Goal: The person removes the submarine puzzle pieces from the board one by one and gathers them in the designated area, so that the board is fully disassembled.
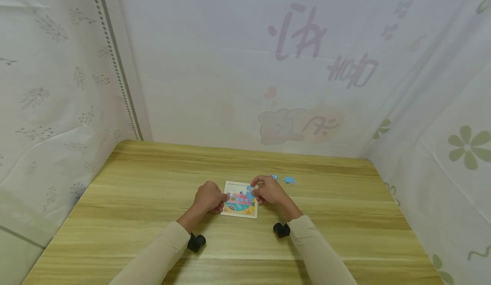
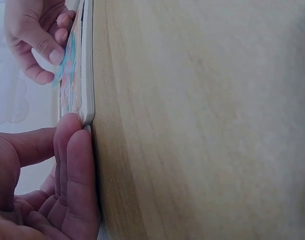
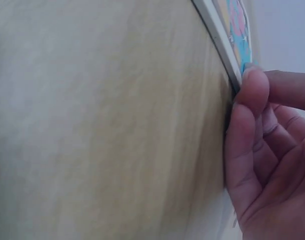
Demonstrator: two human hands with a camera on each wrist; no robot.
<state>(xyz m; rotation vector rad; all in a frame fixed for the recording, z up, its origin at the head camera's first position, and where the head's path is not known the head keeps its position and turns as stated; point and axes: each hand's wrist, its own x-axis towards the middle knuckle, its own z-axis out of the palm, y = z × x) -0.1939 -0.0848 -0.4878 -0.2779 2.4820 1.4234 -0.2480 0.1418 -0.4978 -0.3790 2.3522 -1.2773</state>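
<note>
Gripping opposite sides, left fingers (image 2: 80, 170) and right fingers (image 3: 241, 145), jigsaw puzzle (image 1: 239, 202) lying between.

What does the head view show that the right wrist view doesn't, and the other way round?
Only the head view: the left hand, both pale sleeves, and loose puzzle pieces lying beyond the right hand.

Only the right wrist view: the palm side of that right hand, with its curled fingers seen up close.

Both: the right hand at the edge of the puzzle tray, and the wooden table.
</note>
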